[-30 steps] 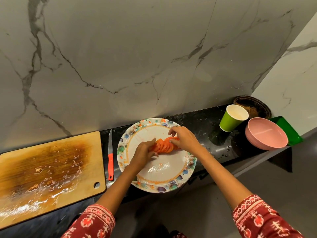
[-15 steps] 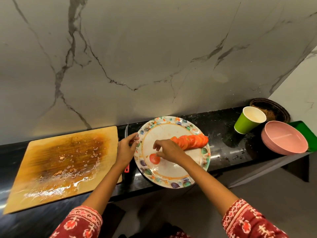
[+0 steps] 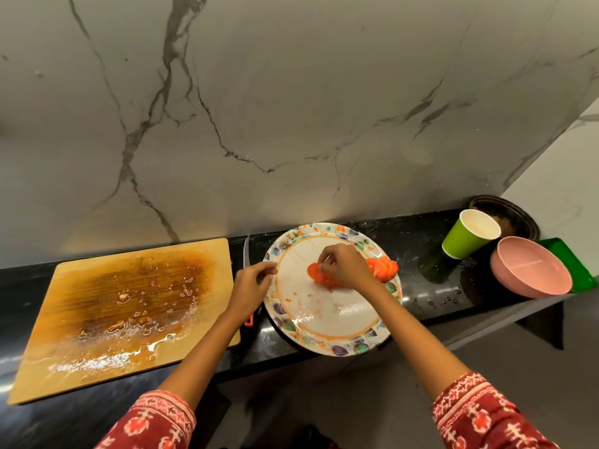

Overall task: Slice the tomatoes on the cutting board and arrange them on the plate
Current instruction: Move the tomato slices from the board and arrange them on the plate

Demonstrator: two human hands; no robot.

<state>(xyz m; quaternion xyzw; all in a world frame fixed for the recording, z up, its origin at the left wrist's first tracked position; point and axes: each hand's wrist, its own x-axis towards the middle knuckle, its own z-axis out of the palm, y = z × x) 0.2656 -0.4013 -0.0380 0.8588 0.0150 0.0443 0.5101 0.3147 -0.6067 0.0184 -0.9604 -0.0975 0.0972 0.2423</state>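
Observation:
A floral-rimmed white plate (image 3: 327, 335) sits on the black counter and overhangs its front edge. A row of overlapping tomato slices (image 3: 384, 268) lies across the plate's middle right. My right hand (image 3: 346, 265) is over the row's left end, fingertips pinched on one tomato slice (image 3: 314, 272). My left hand (image 3: 251, 283) grips the plate's left rim. The wet wooden cutting board (image 3: 129, 312) lies to the left with only juice on it. A red-handled knife (image 3: 246, 254) lies between board and plate, mostly hidden by my left hand.
A green paper cup (image 3: 466, 234), a pink bowl (image 3: 530, 270), a dark round dish (image 3: 509, 215) and a green tray (image 3: 570, 257) crowd the counter's right end. A marble wall rises right behind the narrow counter (image 3: 421, 286).
My right hand lifted the loose slice from the plate's lower left and brought it up to the left end of the row. My left hand stays on the plate's rim.

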